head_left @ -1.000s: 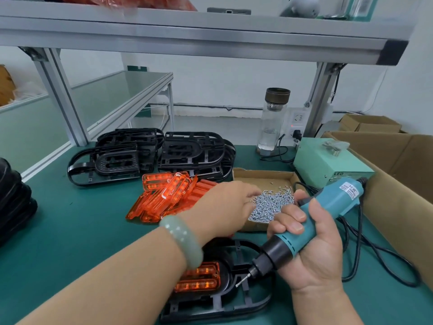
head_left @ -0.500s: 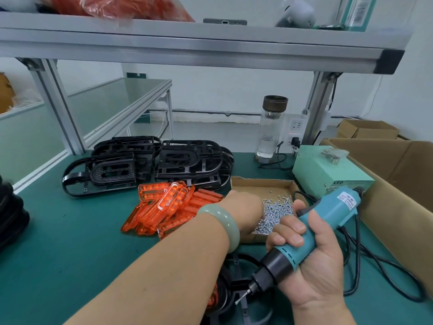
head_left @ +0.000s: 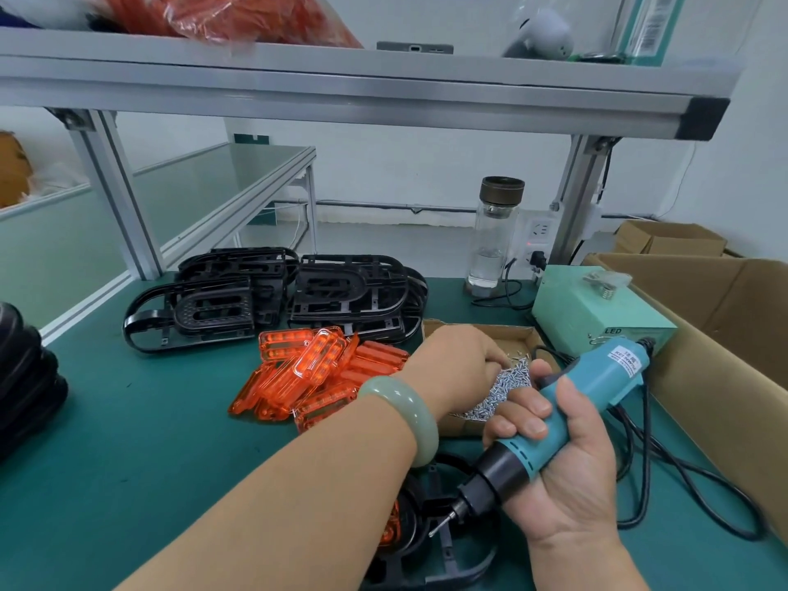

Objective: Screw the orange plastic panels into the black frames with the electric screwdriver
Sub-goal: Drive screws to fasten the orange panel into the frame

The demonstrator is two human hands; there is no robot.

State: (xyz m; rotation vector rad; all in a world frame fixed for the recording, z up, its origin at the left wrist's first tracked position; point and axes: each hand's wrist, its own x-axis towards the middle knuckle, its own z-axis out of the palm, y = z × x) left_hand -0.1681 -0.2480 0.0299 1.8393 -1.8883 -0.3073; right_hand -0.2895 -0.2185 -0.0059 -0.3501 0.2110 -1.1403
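Deeper into the shallow cardboard tray [head_left: 462, 422] than a second ago, the left hand [head_left: 452, 368] is dipping curled fingers into the glinting heap of small metal screws [head_left: 509, 383]. Its knuckles are hiding the tips, so I cannot tell whether they are pinching one. The right hand [head_left: 567, 475] is wrapping all its fingers round the smooth teal electric screwdriver [head_left: 588, 390], with the bit [head_left: 441, 526] slanting down over a ribbed black frame [head_left: 430, 563] at the bench's [head_left: 128, 441] near edge. An orange panel [head_left: 390, 528] is sitting in that frame. Glossy translucent orange panels [head_left: 315, 373] are lying heaped mid-bench, just beside the tray. Stacked black frames [head_left: 273, 300] are sitting toward the far edge. Green bench top is lying bare toward the left edge.
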